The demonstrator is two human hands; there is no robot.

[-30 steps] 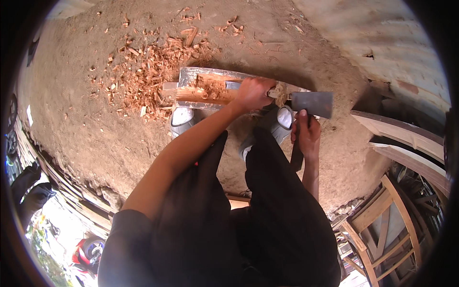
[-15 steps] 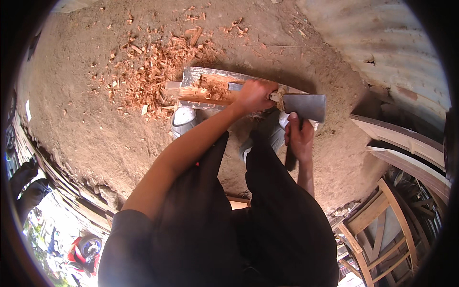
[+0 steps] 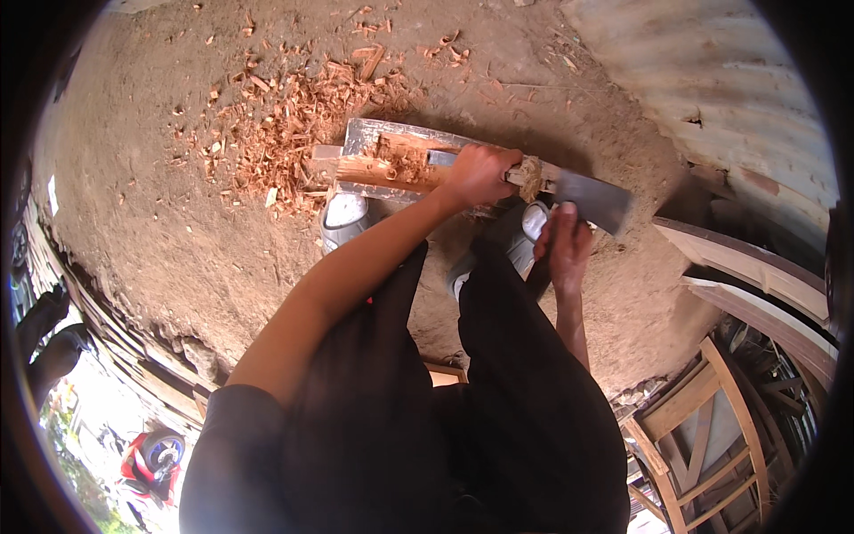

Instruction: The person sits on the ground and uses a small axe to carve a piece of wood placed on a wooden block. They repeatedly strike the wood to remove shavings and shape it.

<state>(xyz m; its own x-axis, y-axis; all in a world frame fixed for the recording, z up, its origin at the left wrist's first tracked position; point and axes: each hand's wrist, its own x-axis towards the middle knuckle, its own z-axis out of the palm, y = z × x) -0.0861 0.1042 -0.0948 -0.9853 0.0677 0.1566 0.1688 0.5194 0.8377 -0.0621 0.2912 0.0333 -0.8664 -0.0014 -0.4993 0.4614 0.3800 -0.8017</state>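
Observation:
My left hand (image 3: pixel 485 173) is closed around a chisel, whose flat metal blade (image 3: pixel 439 158) points left into a carved hollow. The chisel's frayed handle end (image 3: pixel 531 178) sticks out on the right of my fist. Under it lies a long wooden block (image 3: pixel 382 172), reddish inside with worn pale paint along its edges. My right hand (image 3: pixel 567 245) grips a hatchet by its dark handle. The broad grey hatchet head (image 3: pixel 603 203), smeared by motion, is to the right of the chisel's end. Both my shoes (image 3: pixel 345 214) are against the near side of the block.
Reddish wood chips (image 3: pixel 285 125) lie scattered over the dirt floor (image 3: pixel 133 178) to the left and beyond the block. A corrugated metal sheet (image 3: pixel 712 80) stands at the far right. Wooden boards (image 3: pixel 756 258) and a wooden frame (image 3: pixel 703 427) lean at the right. A red motorcycle (image 3: pixel 147 463) is at lower left.
The hatchet head has swung to the right and tilted, away from the chisel's end, which now shows more fully. My left hand and the block have barely shifted.

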